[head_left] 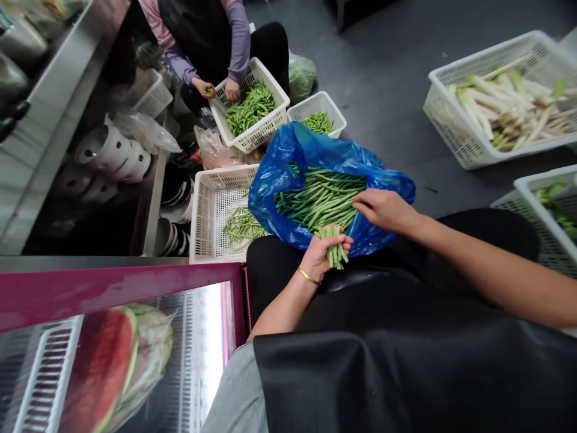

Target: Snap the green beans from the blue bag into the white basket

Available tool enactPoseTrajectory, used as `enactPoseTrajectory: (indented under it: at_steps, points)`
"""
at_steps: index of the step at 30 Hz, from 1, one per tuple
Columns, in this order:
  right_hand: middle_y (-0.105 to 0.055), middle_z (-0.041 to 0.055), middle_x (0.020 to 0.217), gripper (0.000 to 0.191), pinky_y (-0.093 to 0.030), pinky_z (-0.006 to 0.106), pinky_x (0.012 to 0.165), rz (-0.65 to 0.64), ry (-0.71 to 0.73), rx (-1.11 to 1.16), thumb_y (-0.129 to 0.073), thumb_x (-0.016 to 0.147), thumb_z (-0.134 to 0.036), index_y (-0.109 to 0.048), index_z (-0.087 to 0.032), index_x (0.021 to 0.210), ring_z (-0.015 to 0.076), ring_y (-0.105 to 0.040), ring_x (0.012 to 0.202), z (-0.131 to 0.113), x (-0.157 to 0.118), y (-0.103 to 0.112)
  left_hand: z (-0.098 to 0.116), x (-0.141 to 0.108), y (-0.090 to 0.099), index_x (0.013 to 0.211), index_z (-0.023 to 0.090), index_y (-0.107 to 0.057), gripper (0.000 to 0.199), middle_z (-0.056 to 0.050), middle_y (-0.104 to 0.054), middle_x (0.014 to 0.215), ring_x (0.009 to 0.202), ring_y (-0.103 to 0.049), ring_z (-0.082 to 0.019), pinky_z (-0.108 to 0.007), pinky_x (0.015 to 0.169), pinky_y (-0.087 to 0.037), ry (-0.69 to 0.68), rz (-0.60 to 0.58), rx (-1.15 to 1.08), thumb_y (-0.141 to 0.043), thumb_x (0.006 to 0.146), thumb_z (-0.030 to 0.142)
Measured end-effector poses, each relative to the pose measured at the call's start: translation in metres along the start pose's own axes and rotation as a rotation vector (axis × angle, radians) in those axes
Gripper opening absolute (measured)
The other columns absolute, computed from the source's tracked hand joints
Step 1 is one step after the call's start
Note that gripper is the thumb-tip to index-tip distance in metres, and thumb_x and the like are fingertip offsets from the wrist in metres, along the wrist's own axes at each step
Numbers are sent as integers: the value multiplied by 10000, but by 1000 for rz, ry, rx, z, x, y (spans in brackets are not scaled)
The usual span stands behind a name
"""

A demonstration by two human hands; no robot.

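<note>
My left hand [322, 252] is closed around a bunch of green beans [334, 245], whose ends stick out on both sides of the fist. A blue plastic bag [270, 186] lies open at my lap, filled with long green beans [329, 192] lying mostly side by side. Over the bag's right side, my right hand [383, 209] has its fingers pressed together at the ends of these beans. Whether a bean is pinched between its fingertips is hidden. To the left of the bag, a white basket [205, 204] holds shorter bean pieces [243, 228].
Opposite me a person [198, 36] handles beans over another white basket [265, 135]. A smaller basket [339, 114] of beans stands beside it. Baskets of pale stalks [509, 108] and leafy greens [559, 195] are at right. A magenta-framed display case [112, 288] with watermelon borders my left.
</note>
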State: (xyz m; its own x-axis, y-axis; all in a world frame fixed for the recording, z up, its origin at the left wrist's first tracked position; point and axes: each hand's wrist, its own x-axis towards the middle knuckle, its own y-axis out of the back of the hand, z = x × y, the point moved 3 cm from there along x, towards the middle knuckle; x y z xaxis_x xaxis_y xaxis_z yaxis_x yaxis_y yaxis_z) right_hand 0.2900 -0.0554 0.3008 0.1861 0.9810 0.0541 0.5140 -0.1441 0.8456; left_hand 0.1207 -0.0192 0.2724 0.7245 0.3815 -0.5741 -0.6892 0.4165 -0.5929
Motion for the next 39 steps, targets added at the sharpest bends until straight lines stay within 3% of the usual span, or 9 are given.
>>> enactPoseTrajectory:
  at_steps: [4,9,14,17,22,28,31,36,39]
  points:
    - [-657,237,1100,400,-461,354,765,-166,-201,-297,-423,927,-351,-665,-61,1058,308,-644,964,9,73,-26,-1,-8,-6,900,133,-564,445,-43,-688,695,570,-622,-129,-249,573,-509,-16,-32,33,-813,537,194]
    - [-674,248,1025,301,-440,316,742,-192,-137,-293,-475,883,-235,-674,-32,982,288,-653,915,-19,113,-28,1,-12,7,959,120,-606,464,-4,-642,654,528,-577,-89,-227,571,-478,-46,14,6,-815,551,191]
    - [-683,147,995,365,-453,329,805,171,127,4,-395,923,-376,-654,-133,1007,245,-628,923,-59,59,28,3,-1,16,957,111,-638,393,-18,-647,722,573,-582,-82,-238,633,-490,-61,59,-121,-793,617,234]
    - [-703,82,877,282,-491,306,722,208,77,351,-476,881,-400,-665,-197,935,184,-636,728,-63,5,35,11,4,7,958,148,-628,375,-34,-679,828,617,-590,-85,-240,659,-488,-160,0,-203,-782,651,297]
    - [-704,49,756,285,-519,317,644,-32,-241,803,-566,826,-465,-649,-202,899,202,-659,687,-34,-49,-15,19,5,1,965,171,-592,404,1,-669,781,569,-557,-68,-224,619,-459,-261,87,-160,-785,619,249]
    - [-611,0,583,342,-438,262,551,-410,-128,664,-501,856,-483,-641,-186,758,139,-559,531,-25,-51,-15,16,7,6,919,139,-583,393,0,-654,708,527,-541,-60,-210,572,-429,-230,168,-96,-791,597,224]
    - [-486,-21,456,385,-369,256,474,-238,-239,734,-524,832,-508,-557,-198,606,115,-446,434,-23,-47,-10,12,5,3,918,151,-575,391,4,-656,725,537,-543,-64,-221,590,-439,-247,179,-102,-789,601,231]
    - [-354,-36,425,370,-369,273,424,207,-546,1283,-579,764,-497,-446,-223,555,131,-432,419,-21,-40,-29,-1,4,-11,927,178,-566,400,4,-678,829,578,-556,-67,-234,634,-456,-230,93,-163,-786,594,208]
    - [-365,-27,437,336,-394,279,432,384,-629,1287,-589,736,-469,-446,-229,547,140,-454,443,-4,-36,-27,-6,3,-16,918,179,-574,398,10,-666,769,583,-557,-73,-229,630,-452,-231,88,-176,-788,586,226]
